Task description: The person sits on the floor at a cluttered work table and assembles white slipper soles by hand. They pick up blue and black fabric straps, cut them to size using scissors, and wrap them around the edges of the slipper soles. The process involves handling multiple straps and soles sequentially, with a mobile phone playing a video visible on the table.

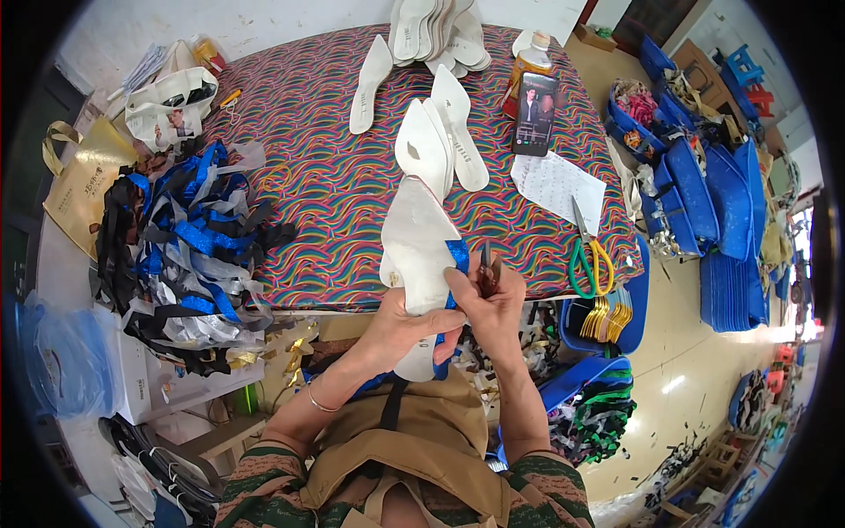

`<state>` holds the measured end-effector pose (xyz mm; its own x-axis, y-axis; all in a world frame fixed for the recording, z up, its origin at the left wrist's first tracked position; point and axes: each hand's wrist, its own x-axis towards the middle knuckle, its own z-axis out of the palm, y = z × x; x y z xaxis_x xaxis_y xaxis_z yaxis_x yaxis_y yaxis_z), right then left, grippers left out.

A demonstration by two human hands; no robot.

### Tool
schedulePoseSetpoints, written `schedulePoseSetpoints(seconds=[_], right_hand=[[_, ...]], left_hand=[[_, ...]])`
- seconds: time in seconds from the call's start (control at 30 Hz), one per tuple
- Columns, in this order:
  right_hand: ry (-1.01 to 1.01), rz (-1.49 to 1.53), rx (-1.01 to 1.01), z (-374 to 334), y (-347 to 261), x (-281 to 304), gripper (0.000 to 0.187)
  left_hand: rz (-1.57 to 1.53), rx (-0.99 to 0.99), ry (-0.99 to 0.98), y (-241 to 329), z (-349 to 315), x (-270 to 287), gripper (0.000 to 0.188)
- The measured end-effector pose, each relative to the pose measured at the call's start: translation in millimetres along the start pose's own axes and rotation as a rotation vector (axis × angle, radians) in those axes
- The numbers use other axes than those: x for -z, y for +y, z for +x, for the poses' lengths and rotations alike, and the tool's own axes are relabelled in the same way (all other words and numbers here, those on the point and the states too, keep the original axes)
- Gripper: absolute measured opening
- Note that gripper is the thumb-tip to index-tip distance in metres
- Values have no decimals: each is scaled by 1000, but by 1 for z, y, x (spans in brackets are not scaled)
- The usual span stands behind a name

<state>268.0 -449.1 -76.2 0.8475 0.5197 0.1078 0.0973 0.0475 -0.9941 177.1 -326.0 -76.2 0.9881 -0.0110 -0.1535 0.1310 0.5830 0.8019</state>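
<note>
My left hand [396,333] is closed round the narrow part of a white insole [414,231], held up over the table's near edge. A shiny blue strip [458,253] runs down the insole's right edge, and its lower part shows below my fingers. The thumb of my right hand [493,308] presses on the strip at that edge. Tucked in the curled fingers of the same hand is a small dark pointed tool [487,271]; its exact kind is hard to make out. More white insoles [424,145] lie fanned out just beyond the held one.
A patterned cloth covers the table [326,202]. Stacked insoles [431,31] stand at the back, near a bottle [533,60] and a phone [535,114]. Scissors [591,255] overlap a paper sheet [563,187] at right. Tangled strips [189,246] heap at left; blue bins [634,308] flank the right.
</note>
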Motion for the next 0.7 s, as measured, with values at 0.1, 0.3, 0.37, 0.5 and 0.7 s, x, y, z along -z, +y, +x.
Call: schedulePoseSetpoints(seconds=[0.1,0.3,0.37,0.5,0.7], right_hand=[[-97,-64,-14,7,-6,11,10],[57,-392,513,13,1,5,19],[12,-399,501,12,7,9,15],[54,25,212,4,21,8,4],[-108,-80,-26,-50,24,3,36]], left_hand=[[43,33,28,6,-2,-2,9],[62,66,-5,5,-3,-3,12],[70,67,-24,2,-4,1,13],[88,43,-21,7,2,1,13],[-44,-80,353,41,21,1,17]])
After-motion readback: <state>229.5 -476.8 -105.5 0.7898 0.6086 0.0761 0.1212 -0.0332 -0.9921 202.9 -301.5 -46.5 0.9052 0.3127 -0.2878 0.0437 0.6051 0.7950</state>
